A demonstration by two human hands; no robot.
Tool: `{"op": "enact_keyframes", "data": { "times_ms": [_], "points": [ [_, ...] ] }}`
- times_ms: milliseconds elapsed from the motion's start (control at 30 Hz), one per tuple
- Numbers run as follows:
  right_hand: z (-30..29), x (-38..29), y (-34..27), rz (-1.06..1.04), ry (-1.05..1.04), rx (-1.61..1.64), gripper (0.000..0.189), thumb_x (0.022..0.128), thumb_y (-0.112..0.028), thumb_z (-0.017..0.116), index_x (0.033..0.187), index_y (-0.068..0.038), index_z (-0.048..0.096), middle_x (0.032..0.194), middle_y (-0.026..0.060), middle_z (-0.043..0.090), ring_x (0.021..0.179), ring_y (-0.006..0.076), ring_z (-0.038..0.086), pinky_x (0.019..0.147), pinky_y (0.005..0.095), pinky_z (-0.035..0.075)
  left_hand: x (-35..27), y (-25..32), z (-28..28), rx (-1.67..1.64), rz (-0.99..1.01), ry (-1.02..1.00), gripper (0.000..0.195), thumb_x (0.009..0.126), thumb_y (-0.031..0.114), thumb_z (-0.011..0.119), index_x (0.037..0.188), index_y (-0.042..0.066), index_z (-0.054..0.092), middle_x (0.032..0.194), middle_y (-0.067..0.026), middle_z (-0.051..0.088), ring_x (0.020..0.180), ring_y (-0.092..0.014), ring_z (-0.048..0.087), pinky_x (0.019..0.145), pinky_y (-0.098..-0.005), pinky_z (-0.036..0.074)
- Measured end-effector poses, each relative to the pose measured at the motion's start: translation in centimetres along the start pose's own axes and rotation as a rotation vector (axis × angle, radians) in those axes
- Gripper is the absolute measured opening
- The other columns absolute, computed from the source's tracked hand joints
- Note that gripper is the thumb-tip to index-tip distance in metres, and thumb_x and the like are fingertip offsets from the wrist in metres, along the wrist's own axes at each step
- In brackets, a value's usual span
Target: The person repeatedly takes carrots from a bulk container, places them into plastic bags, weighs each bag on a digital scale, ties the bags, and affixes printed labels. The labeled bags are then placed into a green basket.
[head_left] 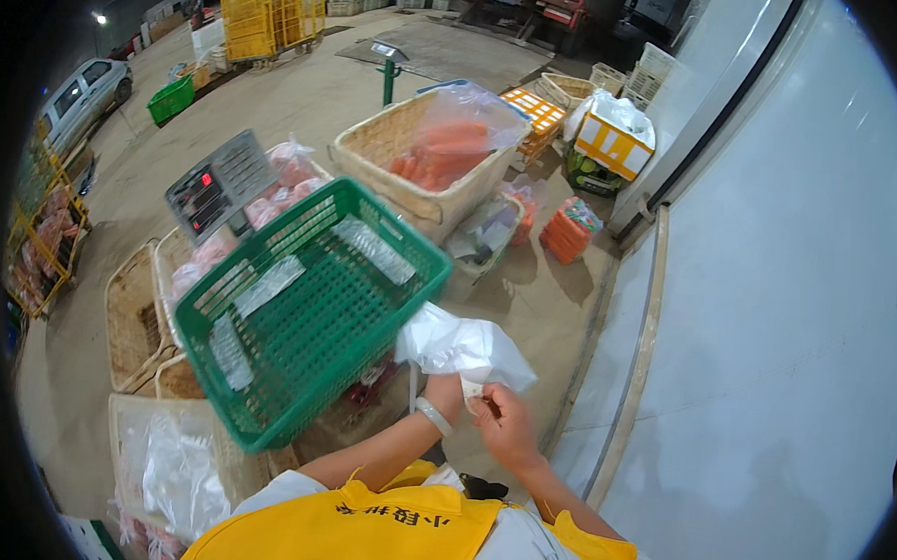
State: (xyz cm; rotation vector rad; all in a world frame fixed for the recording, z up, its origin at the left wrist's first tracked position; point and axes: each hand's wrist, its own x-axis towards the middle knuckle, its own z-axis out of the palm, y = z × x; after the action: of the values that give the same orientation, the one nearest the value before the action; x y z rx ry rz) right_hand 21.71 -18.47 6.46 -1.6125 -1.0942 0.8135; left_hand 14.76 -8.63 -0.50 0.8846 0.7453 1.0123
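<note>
My left hand [447,392] reaches into a white plastic bag [475,349], which hides its fingers; a pale bangle circles that wrist. Pinched between the fingers of my right hand [504,421] is the bag's edge, close to my left wrist. Left of the bag, a green plastic crate [319,312] sits tilted in view, holding a few crumpled silvery strips. Beside it stands a scale display [208,194] with red lit digits. Behind the crate, a beige basket [357,137] holds bagged carrots [446,152].
Bagged carrots [568,229] stand on the floor near a white wall [755,308] at right. A basket with clear plastic bags [177,471] lies at lower left. Pink bagged goods [209,258] fill baskets behind the crate. Farther off are yellow cage trolleys [268,17] and a parked car [88,99].
</note>
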Motion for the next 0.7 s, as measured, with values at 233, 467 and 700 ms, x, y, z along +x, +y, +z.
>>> {"op": "enact_keyframes", "data": {
  "times_ms": [233,467,700],
  "points": [
    [-9.6,14.6,5.3,0.305,0.239,0.521,0.012,0.086,-0.017,0.056,0.089,-0.006,0.057,0.073,-0.002,0.056,0.056,0.0051,0.048,0.049,0.0198,0.041,12.4,6.7,-6.3,0.139,0.021,0.204,0.026,0.074,0.007,0.061,0.098,0.003,0.053,0.087,-0.0045,0.057,0.072,-0.014,0.055,0.064,-0.0273,0.044],
    [-13.5,32.2,16.1,0.52,0.265,0.555,0.016,0.082,-0.024,0.064,0.084,-0.012,0.053,0.067,-0.005,0.05,0.057,0.0045,0.046,0.05,0.0196,0.04,17.2,9.0,-9.1,0.091,-0.011,0.309,0.035,0.074,-0.001,0.057,0.109,0.004,0.05,0.092,0.0009,0.053,0.08,-0.009,0.052,0.067,-0.0219,0.043],
    [-14.2,55.2,28.7,0.592,0.217,0.373,0.021,0.076,-0.021,0.067,0.08,-0.007,0.052,0.066,-0.0004,0.052,0.054,0.0093,0.048,0.05,0.0225,0.04,23.4,6.9,-9.5,0.249,-0.19,0.322,0.044,0.067,0.005,0.069,0.105,0.006,0.047,0.078,0.0016,0.051,0.065,-0.008,0.049,0.056,-0.021,0.039]
  ]
}}
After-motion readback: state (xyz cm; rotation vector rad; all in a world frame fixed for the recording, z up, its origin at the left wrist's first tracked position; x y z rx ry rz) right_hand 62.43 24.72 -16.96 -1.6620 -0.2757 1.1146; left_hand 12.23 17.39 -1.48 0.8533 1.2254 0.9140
